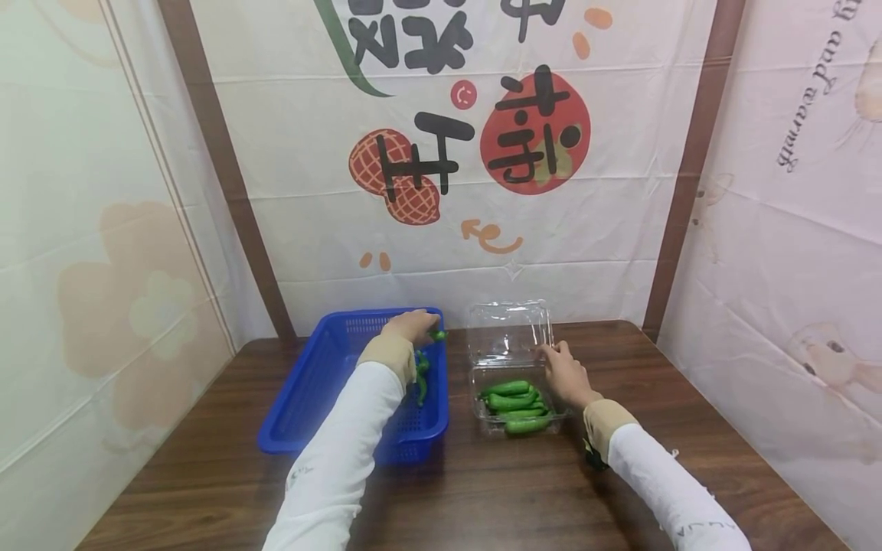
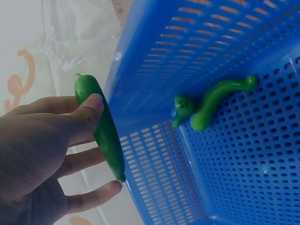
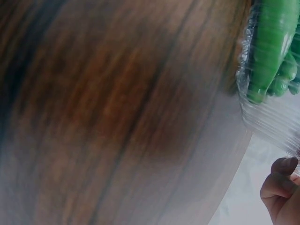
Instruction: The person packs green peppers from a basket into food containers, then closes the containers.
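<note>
My left hand [image 1: 411,327] pinches a small green cucumber [image 2: 105,129] between thumb and fingers, above the right rim of the blue basket [image 1: 289,425]. Inside that basket, a curved green cucumber [image 2: 220,96] and another one [image 2: 183,107] lie against the wall. To the right stands a clear plastic box [image 1: 482,413] with its lid [image 1: 510,333] raised. Several green cucumbers [image 1: 513,402] are in the box. My right hand [image 1: 568,375] grips the box's right edge near the hinge; in the right wrist view its curled fingers [image 3: 283,183] show only partly.
Both containers stand on a brown wooden table [image 1: 475,490]. Behind it hangs a printed white cloth [image 1: 310,252], with more cloth along the left and right sides. A narrow strip of table separates the basket from the box.
</note>
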A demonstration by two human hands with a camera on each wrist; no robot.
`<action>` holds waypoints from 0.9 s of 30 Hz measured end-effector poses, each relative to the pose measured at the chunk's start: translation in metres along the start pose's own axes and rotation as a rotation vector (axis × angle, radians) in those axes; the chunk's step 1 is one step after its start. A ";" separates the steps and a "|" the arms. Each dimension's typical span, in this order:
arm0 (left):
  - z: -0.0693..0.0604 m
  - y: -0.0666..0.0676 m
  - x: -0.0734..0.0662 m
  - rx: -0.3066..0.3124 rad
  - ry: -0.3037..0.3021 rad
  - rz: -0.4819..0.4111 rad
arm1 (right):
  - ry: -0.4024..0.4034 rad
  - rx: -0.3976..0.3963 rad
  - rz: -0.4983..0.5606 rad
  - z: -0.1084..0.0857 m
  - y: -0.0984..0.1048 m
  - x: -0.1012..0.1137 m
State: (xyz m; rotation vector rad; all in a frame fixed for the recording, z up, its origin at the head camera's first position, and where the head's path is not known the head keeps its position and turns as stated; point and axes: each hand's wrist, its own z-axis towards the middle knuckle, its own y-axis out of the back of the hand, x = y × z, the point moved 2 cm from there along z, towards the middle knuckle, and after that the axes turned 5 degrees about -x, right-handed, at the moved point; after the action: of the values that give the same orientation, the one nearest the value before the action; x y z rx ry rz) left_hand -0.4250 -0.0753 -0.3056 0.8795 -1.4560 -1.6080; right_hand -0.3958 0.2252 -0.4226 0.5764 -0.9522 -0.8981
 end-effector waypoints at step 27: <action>0.013 0.004 -0.063 -0.009 -0.096 -0.035 | -0.005 -0.006 -0.001 -0.001 -0.001 0.001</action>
State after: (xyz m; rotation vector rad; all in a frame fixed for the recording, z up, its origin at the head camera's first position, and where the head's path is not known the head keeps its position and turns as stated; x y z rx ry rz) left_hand -0.4071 -0.0132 -0.3011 0.8369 -1.5051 -1.7022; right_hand -0.3949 0.2240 -0.4236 0.5698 -0.9532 -0.9031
